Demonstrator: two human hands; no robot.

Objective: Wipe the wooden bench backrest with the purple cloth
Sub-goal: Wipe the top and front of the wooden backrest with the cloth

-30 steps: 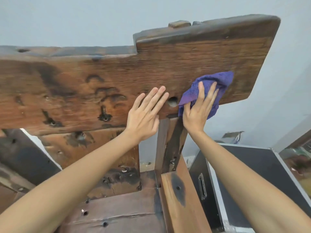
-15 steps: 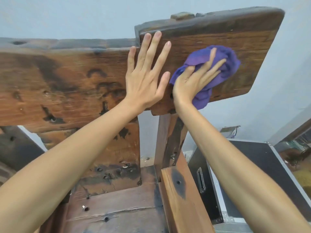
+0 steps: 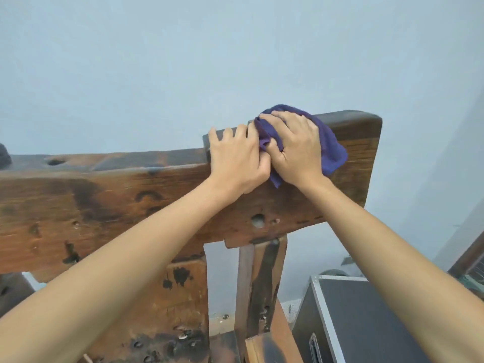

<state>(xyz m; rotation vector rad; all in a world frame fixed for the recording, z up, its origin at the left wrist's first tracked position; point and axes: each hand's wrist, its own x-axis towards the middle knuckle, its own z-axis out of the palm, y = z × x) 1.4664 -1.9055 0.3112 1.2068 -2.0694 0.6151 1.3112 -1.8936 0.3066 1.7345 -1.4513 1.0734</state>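
Observation:
The wooden bench backrest (image 3: 110, 203) is a thick, dark-stained plank running across the view, with a raised section at its right end. The purple cloth (image 3: 331, 150) is draped over the top edge of that raised section. My right hand (image 3: 296, 145) lies on the cloth and presses it against the top edge, fingers curled into it. Just to its left, my left hand (image 3: 235, 158) grips the top edge of the backrest at the step, fingers hooked over the back. The two hands touch.
A wooden post (image 3: 259, 286) holds up the backrest under its right end. A black case with metal edging (image 3: 366, 320) stands at the lower right, close to the bench. A pale blue wall (image 3: 235, 61) is behind.
Both hands moved up from the front face to the top edge of the raised section. The cloth went with the right hand. The view tilted upward, so the backrest sits lower in the frame.

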